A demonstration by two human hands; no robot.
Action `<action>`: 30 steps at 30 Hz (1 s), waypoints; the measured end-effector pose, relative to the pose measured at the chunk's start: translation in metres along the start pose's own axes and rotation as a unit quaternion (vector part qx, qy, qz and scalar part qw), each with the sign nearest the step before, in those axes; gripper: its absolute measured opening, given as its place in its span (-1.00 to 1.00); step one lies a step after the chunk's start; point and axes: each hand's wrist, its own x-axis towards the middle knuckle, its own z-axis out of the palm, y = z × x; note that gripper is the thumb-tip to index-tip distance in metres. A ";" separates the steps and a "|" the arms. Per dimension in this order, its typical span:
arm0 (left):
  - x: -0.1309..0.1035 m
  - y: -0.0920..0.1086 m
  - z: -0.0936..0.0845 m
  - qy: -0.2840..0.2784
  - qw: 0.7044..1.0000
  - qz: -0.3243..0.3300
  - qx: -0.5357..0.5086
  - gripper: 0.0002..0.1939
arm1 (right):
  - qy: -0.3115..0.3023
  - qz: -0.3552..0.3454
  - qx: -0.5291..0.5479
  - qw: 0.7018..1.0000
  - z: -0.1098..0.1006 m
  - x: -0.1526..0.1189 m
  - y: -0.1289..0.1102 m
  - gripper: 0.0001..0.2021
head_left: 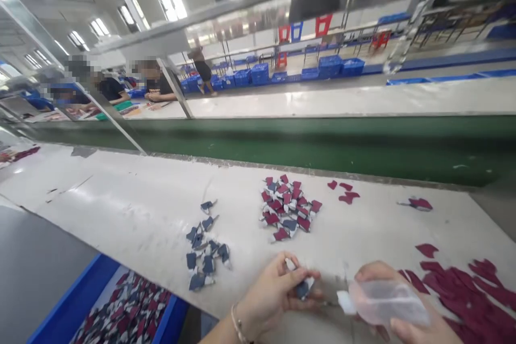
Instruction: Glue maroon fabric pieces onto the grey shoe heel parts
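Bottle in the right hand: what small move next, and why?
Probably ease the bottle left toward the blue piece: the left hand holds that piece, and the bottle's white cap faces it across a short gap. Whether its tip touches anything is too blurred to tell.

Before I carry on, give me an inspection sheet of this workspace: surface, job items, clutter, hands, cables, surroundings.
Surface: white table, with scuffs and small dark marks.
Job items: blue-grey piece and translucent bottle, both held; whether the bottle's tip touches the piece is unclear.
Clutter: mixed pile mostly maroon, blue-grey group to its left, maroon heap at right, a few loose maroon pieces beyond.
Hands: left hand grips the piece; right hand grips the bottle.
Cables: nothing seen.
Surroundings: filled blue bin at lower left; green strip beyond the table; people across it; blue crates further back.
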 end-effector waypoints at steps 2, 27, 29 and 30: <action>0.000 -0.014 0.007 -0.028 0.999 -0.013 -0.032 -0.35 | 0.051 0.005 -0.022 0.998 0.003 -0.009 -0.013 -0.36; -0.030 -0.009 0.010 -0.150 0.983 0.020 0.101 -0.57 | 0.098 -0.021 -0.188 0.977 0.048 -0.029 -0.063 -0.67; -0.031 -0.009 0.010 -0.153 0.982 0.022 0.106 -0.58 | 0.073 -0.035 -0.217 0.973 0.043 -0.029 -0.061 -0.68; -0.031 -0.009 0.010 -0.153 0.982 0.023 0.110 -0.59 | 0.057 -0.052 -0.237 0.969 0.040 -0.028 -0.059 -0.69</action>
